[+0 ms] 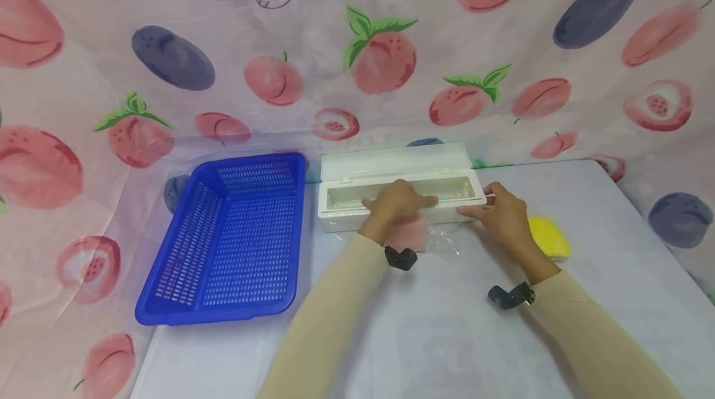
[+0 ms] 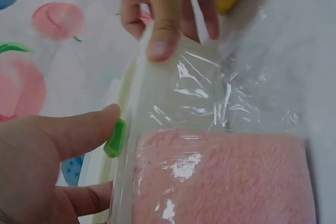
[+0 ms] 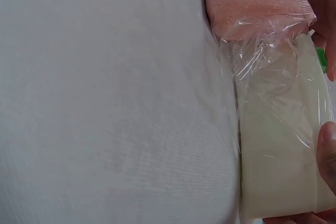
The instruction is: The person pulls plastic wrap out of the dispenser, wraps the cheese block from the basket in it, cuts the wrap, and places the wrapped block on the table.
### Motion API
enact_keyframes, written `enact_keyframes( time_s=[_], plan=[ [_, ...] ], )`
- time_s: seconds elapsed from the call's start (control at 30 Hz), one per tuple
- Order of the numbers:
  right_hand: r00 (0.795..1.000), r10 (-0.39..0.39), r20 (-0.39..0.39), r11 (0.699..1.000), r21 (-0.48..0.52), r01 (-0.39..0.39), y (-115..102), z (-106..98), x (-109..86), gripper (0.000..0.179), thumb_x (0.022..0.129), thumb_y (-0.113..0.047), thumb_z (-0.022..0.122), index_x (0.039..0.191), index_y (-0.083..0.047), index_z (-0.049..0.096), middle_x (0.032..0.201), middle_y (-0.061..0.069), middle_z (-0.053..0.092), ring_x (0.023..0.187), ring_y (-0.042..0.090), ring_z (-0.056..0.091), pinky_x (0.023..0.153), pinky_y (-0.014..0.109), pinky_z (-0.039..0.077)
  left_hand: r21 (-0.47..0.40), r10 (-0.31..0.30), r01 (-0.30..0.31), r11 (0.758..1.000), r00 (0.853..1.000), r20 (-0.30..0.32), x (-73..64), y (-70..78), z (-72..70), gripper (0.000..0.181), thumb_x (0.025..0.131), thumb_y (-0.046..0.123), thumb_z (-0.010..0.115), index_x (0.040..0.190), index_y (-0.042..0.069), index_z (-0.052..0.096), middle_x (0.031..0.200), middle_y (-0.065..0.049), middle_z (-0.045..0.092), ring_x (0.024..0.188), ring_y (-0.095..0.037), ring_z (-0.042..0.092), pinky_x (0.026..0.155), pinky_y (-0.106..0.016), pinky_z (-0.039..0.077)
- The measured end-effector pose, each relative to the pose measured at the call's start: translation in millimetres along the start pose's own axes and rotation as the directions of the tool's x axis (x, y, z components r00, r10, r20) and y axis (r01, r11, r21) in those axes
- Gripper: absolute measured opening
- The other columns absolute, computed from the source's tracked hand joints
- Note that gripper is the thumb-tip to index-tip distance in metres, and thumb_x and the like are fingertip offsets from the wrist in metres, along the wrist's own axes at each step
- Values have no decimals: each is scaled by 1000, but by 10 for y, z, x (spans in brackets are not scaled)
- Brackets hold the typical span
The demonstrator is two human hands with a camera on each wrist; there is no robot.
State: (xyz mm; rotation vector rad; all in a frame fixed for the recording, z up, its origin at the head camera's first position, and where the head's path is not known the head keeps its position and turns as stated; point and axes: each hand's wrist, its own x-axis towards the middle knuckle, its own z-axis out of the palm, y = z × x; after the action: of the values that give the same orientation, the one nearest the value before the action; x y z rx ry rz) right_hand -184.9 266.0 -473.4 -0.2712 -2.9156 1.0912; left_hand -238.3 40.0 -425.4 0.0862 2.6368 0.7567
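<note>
A long white cling film dispenser [image 1: 346, 219] stands with its lid [image 1: 396, 162] raised. Clear film [image 2: 262, 85] hangs over its front and covers a pink textured block [image 2: 226, 177]. My left hand [image 1: 398, 200] reaches over the dispenser, thumb and fingers spread. Its thumb touches the small green slider cutter [image 2: 115, 139] on the dispenser's edge. At the dispenser's right end, my right hand [image 1: 505, 216] grips the corner, thumb on the front and fingers around the end.
A blue plastic basket [image 1: 298, 231] stands left of the dispenser. Beyond my right hand lies a yellow block [image 1: 550, 237]. A fruit-printed cloth [image 1: 313, 33] hangs behind the white-covered table [image 1: 441, 331].
</note>
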Motion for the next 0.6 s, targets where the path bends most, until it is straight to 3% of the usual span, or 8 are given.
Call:
enact_keyframes(
  time_s=[0.17, 0.4, 0.47, 0.53, 0.6],
  plan=[
    [999, 25, 24, 1000, 6, -25, -12, 10, 3, 84, 79, -63, 80, 129, -3, 50, 130, 29, 64, 118, 45, 61, 93, 56, 56, -21, -92, 92, 995, 996, 3, -16, -37, -66, 61, 82, 65, 69, 121, 18, 69, 126, 1, 68, 130, -28, 57, 114, -80, 12],
    [1000, 16, 9, 1000, 6, -16, 0, 0, 14, 85, 78, -64, 80, 128, -3, 50, 131, 28, 64, 121, 46, 60, 94, 57, 55, 15, -155, 155, 988, 988, 24, -68, -338, -311, 69, 83, 67, 68, 130, 16, 66, 140, -2, 61, 139, -35, 49, 113, -81, 10],
    [1000, 15, 7, 1000, 3, -15, 14, -6, 14, 84, 79, -64, 79, 129, -3, 50, 131, 28, 64, 121, 46, 60, 94, 58, 55, 16, -150, 151, 988, 988, -26, -112, -416, -325, 65, 83, 67, 69, 122, 15, 70, 133, -3, 65, 132, -35, 53, 113, -76, 17],
    [1000, 16, 11, 1000, 1, -16, 16, -5, 11, 86, 79, -65, 78, 130, -3, 49, 132, 29, 63, 121, 47, 59, 95, 59, 54, 5, -131, 133, 991, 982, -135, -178, -481, -286, 58, 83, 64, 71, 111, 13, 71, 120, -5, 69, 123, -34, 57, 111, -68, 26],
    [1000, 17, 18, 1000, 0, -17, 19, 4, 14, 87, 79, -66, 78, 131, -3, 49, 134, 29, 62, 122, 47, 59, 95, 59, 54, -19, -115, 114, 993, 954, -276, -252, -531, -205, 54, 82, 61, 74, 103, 12, 69, 113, -11, 67, 118, -35, 53, 106, -60, 32]
  ],
)
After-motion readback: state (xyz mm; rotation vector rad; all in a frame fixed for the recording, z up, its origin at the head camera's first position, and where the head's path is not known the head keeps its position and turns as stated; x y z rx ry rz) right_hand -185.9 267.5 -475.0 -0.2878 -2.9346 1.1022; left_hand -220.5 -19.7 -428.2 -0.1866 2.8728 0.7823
